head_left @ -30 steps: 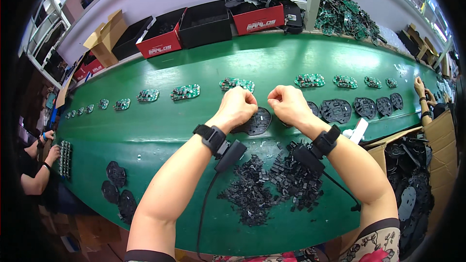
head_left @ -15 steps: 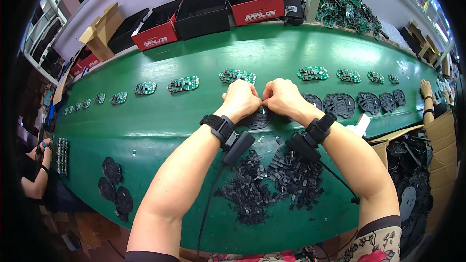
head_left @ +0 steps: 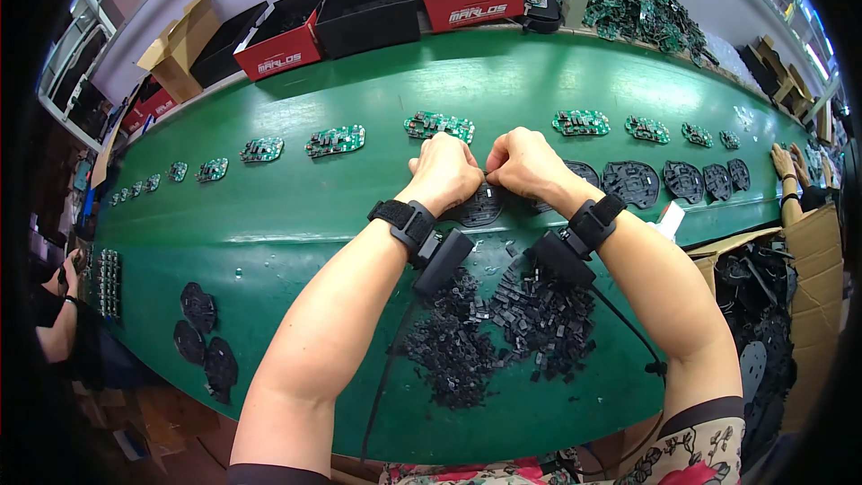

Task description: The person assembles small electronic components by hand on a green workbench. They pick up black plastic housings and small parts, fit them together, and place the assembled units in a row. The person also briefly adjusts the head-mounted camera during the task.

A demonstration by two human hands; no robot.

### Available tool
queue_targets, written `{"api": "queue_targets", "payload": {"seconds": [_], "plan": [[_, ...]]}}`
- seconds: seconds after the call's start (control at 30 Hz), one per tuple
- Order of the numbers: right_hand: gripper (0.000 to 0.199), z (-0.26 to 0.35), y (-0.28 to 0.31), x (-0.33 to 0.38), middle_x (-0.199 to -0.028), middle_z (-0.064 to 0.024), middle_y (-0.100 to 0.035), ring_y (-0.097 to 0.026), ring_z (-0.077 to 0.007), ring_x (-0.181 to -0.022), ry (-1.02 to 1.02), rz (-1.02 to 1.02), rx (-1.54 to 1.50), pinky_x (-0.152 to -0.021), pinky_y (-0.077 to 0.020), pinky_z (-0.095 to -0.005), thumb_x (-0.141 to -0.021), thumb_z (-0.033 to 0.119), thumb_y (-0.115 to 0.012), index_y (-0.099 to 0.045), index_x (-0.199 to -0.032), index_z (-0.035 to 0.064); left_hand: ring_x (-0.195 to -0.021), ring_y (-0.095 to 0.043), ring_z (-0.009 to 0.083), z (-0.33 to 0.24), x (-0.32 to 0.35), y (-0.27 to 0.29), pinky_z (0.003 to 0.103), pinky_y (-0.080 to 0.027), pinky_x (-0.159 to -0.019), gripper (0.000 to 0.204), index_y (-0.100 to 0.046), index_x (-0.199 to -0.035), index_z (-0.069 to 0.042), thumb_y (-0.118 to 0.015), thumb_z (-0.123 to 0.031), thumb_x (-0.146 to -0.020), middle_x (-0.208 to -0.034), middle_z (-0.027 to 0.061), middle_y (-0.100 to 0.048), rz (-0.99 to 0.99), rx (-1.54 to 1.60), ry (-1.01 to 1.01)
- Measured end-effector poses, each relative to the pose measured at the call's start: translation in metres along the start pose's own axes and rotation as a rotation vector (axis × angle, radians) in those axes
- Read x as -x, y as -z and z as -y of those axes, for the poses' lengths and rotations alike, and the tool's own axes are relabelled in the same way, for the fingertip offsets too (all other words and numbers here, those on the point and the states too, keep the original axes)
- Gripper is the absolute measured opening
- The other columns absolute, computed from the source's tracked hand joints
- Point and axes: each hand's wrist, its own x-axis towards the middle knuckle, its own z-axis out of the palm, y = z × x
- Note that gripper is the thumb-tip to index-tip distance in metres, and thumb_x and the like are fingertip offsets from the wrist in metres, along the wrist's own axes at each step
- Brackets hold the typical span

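My left hand [head_left: 446,171] and my right hand [head_left: 528,164] meet at the middle of the green table, fingertips almost touching. Both are closed in a pinch above a black plastic shell [head_left: 482,209], which they partly cover. Whatever sits between the fingertips is too small or too hidden to make out. Just beyond my left hand lies a green circuit board [head_left: 438,127]. Nearer to me, below my wrists, two heaps of small black plastic pieces lie close together, a left heap [head_left: 452,346] and a right heap [head_left: 546,319].
More black shells [head_left: 630,183] line up to the right, with circuit boards [head_left: 336,141] in a row across the green table [head_left: 296,305]. Loose shells [head_left: 220,368] lie front left. Boxes [head_left: 368,13] stand behind. An open carton [head_left: 813,305] is at right; other people's hands [head_left: 784,162] work at both ends.
The whole view has shifted slightly. My hands stay pinched over the same shell, with only small finger movement. The person at the left has moved their hands a little.
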Motion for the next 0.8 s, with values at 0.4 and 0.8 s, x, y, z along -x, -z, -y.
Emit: {"api": "queue_targets", "payload": {"seconds": [0.4,0.8], "plan": [[0.012,-0.003,0.006,0.002,-0.077,-0.0163,-0.069,-0.068,-0.0261,-0.076,0.041,0.018,-0.007,-0.071,-0.0536,-0.035,-0.067,0.005,-0.067,-0.07,-0.079,0.002,-0.078,-0.066,0.0252,0.009,-0.001,-0.005,0.037,-0.051,-0.076,0.011,-0.069,-0.074,-0.003,-0.066,-0.013,-0.074,-0.078,0.0158,-0.067,-0.01,-0.015,-0.119],[0.015,-0.007,0.007,0.002,-0.077,-0.0135,-0.069,-0.067,-0.0223,-0.073,0.049,0.02,0.037,-0.068,-0.053,-0.0336,-0.069,0.008,-0.072,-0.07,-0.081,0.0003,-0.089,-0.064,0.0289,0.007,0.002,-0.02,0.041,-0.048,-0.083,0.012,-0.068,-0.071,-0.004,-0.068,-0.015,-0.073,-0.086,0.0137,-0.066,-0.195,-0.093,-0.162]]}}
